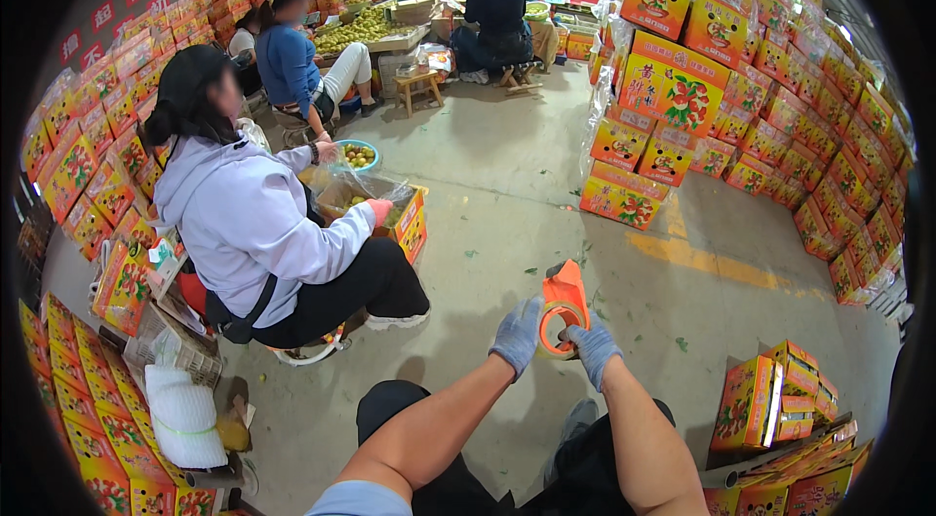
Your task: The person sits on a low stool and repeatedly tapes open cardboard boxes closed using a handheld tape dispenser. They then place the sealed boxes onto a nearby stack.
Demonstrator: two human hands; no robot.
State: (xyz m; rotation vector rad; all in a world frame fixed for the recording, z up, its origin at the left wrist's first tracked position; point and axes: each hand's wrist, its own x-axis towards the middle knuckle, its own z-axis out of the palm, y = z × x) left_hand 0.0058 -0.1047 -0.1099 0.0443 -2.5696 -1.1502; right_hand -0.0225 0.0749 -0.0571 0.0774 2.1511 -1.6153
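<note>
Both of my hands wear grey-blue work gloves and meet around an orange handheld tape dispenser (564,283), raised in front of my knees. A roll of packing tape (547,348) sits on its round hub. My left hand (519,335) grips the dispenser's left side, its fingertips partly hidden. On the other side my right hand (594,346) holds the lower right of the hub, with the thumb near the ring's centre. The dispenser's broad orange end points up and away from me. Bare concrete floor lies beneath it.
A seated person (248,209) at my left handles a plastic-lined open carton (413,224) of fruit. Stacked printed cartons (673,85) rise at the right. More cartons (746,399) sit low right. Rolled white foam (186,414) stands low left. Several people work around a fruit-covered table (365,33).
</note>
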